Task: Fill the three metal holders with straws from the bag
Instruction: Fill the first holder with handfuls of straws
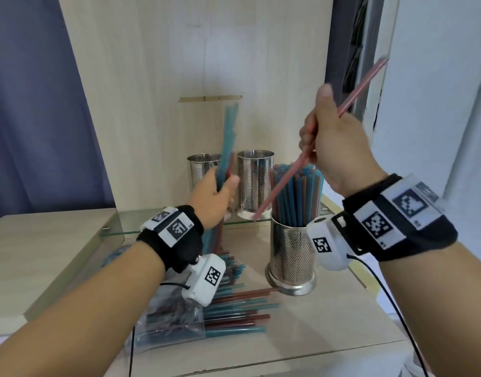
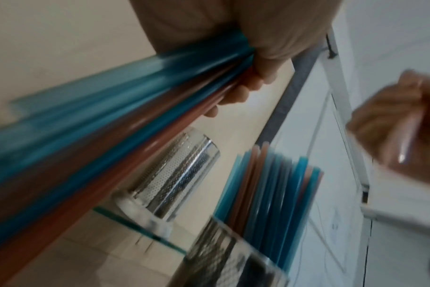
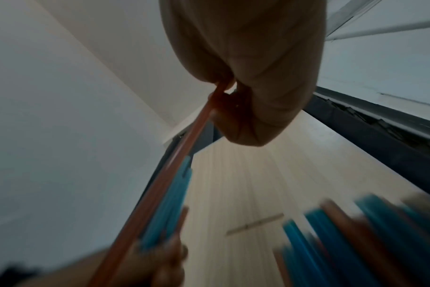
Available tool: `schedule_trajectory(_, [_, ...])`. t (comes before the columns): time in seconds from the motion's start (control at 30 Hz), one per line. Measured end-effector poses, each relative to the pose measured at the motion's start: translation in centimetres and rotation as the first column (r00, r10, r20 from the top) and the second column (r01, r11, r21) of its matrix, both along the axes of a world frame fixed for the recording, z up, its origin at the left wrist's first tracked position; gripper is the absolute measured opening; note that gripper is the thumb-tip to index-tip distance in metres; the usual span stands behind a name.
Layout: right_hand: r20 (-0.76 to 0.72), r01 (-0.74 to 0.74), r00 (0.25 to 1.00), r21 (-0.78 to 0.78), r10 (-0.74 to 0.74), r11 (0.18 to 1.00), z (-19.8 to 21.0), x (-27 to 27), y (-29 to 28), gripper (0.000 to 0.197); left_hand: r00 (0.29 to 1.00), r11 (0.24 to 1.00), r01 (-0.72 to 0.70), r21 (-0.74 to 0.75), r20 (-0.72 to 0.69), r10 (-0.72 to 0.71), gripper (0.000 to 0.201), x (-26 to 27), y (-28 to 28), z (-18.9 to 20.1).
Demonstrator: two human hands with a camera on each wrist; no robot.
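Observation:
Three perforated metal holders stand ahead. The near one (image 1: 291, 257) on the wooden table is packed with blue and red straws (image 1: 296, 191). Two holders (image 1: 200, 170) (image 1: 254, 183) on the glass shelf behind look empty. My left hand (image 1: 215, 202) grips an upright bundle of blue and red straws (image 1: 228, 140) in front of the left shelf holder. That bundle (image 2: 111, 124) fills the left wrist view. My right hand (image 1: 323, 142) is raised above the full holder and pinches a single red straw (image 1: 285, 180), seen too as the red straw (image 3: 165, 174).
A clear plastic bag (image 1: 168, 319) with loose blue and red straws (image 1: 234, 314) spilling out lies on the table (image 1: 329, 336) at the front. The glass shelf (image 1: 130, 221) juts from a wooden back panel (image 1: 179, 63). A white wall (image 1: 438, 104) is to the right.

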State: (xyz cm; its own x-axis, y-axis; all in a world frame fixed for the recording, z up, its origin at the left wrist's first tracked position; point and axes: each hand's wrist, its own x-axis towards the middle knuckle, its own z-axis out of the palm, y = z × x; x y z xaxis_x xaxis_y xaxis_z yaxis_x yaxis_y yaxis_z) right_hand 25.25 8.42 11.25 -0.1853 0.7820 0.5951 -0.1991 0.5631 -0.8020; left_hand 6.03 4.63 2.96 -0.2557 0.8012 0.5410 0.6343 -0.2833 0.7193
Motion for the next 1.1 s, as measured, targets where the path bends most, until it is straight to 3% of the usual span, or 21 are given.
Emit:
schedule_trajectory(0.1, [0.197, -0.045, 0.98, 0.022, 0.04, 0.999, -2.2, -0.8, 0.8, 0.048, 0.994, 0.998, -0.009, 0.069, 0.113, 0.001, 0.026, -0.6, 0.0, 1.8])
schedule_trajectory(0.2, [0.407, -0.157, 0.905, 0.058, 0.12, 0.986, -4.7, -1.9, 0.7, 0.045, 0.954, 0.987, 0.102, 0.127, 0.267, -0.133, 0.033, -0.1, -0.3, 3.1])
schedule_trajectory(0.3, [0.537, -0.336, 0.807, 0.074, 0.247, 0.939, -6.6, -2.6, -0.2, 0.041, 0.879, 0.972, 0.196, 0.132, 0.416, -0.234, 0.028, 1.3, -0.6, 3.5])
schedule_trajectory(0.4, [0.55, -0.376, 0.802, 0.164, 0.232, 0.912, -8.1, -3.7, -1.1, 0.034, 0.752, 0.932, 0.321, 0.169, 0.553, -0.359, 0.023, 2.6, -1.0, 3.5])
schedule_trajectory(0.5, [0.562, -0.29, 0.817, 0.211, 0.127, 0.934, -10.0, -4.5, -1.0, 0.069, 0.684, 0.917, 0.36, 0.172, 0.619, -0.385, 0.023, 3.5, -1.5, 3.2])
schedule_trajectory(0.53, [0.555, -0.285, 0.821, 0.192, 0.136, 0.939, -10.5, -4.4, -0.9, 0.069, 0.681, 0.912, 0.379, 0.157, 0.62, -0.39, 0.021, 3.7, -1.5, 2.9])
schedule_trajectory(0.63, [0.474, -0.331, 0.848, 0.121, 0.239, 0.936, -11.2, -4.2, -1.3, 0.035, 0.745, 0.904, 0.422, 0.071, 0.541, -0.391, 0.026, 4.0, -1.5, 2.0])
schedule_trajectory(0.77, [0.406, -0.283, 0.894, 0.18, 0.191, 0.942, -12.1, -3.8, -1.3, 0.031, 0.898, 0.943, 0.329, -0.052, 0.325, -0.295, 0.039, 3.7, -1.4, 2.2])
schedule_trajectory(0.83, [0.415, -0.24, 0.899, 0.191, 0.143, 0.952, -12.7, -3.5, -0.8, 0.02, 0.927, 0.96, 0.279, 0.007, 0.26, -0.272, 0.043, 3.3, -1.5, 3.3])
schedule_trajectory(0.9, [0.423, -0.222, 0.897, 0.188, 0.125, 0.957, -13.2, -3.2, -0.4, 0.015, 0.963, 0.953, 0.231, 0.198, 0.093, -0.253, 0.056, 2.8, -1.7, 4.7])
schedule_trajectory(1.0, [0.416, -0.22, 0.899, 0.167, 0.133, 0.961, -13.9, -3.1, 0.0, 0.016, 0.947, 0.918, 0.184, 0.35, -0.314, -0.07, 0.064, 2.3, -1.9, 6.4])
schedule_trajectory(1.1, [0.407, -0.236, 0.9, 0.153, 0.156, 0.96, -14.5, -3.1, 0.1, 0.018, 0.896, 0.924, 0.136, 0.357, -0.443, 0.04, 0.059, 2.3, -1.8, 6.9])
